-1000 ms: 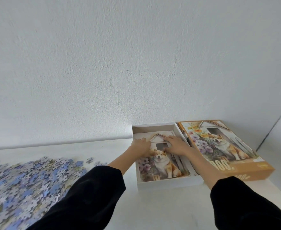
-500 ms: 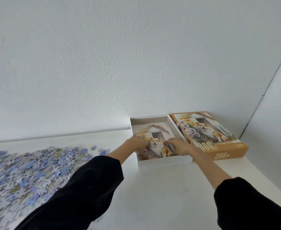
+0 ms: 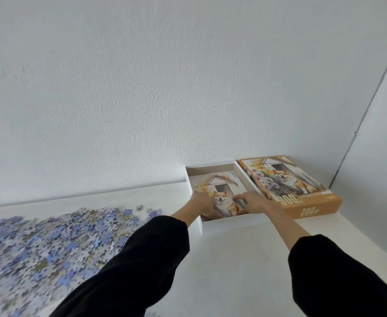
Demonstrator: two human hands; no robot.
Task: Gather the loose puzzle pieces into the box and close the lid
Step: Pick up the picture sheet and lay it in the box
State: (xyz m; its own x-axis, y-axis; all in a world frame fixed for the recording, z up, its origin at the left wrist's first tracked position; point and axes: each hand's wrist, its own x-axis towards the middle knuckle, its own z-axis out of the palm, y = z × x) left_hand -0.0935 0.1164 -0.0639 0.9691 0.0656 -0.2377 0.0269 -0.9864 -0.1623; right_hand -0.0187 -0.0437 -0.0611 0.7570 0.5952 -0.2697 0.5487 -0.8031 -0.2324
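Left hand (image 3: 202, 203) and right hand (image 3: 254, 202) rest on the dog-print paper sheet (image 3: 224, 191) inside the open white cardboard box (image 3: 233, 223), centre right; whether either grip clamps it, I cannot tell. Loose bluish puzzle pieces (image 3: 50, 243) lie lower left.

Single wide-angle head view, close over table (image 3: 233, 259), facing forward and down toward wall (image 3: 142, 88).

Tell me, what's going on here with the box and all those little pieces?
A person has the left hand and right hand inside the open white box, both on a dog picture sheet lying in it; gripping or just pressing, I cannot tell. The orange lid lies beside the box on its right. The puzzle pieces are heaped on the table to the left, none visibly boxed yet.
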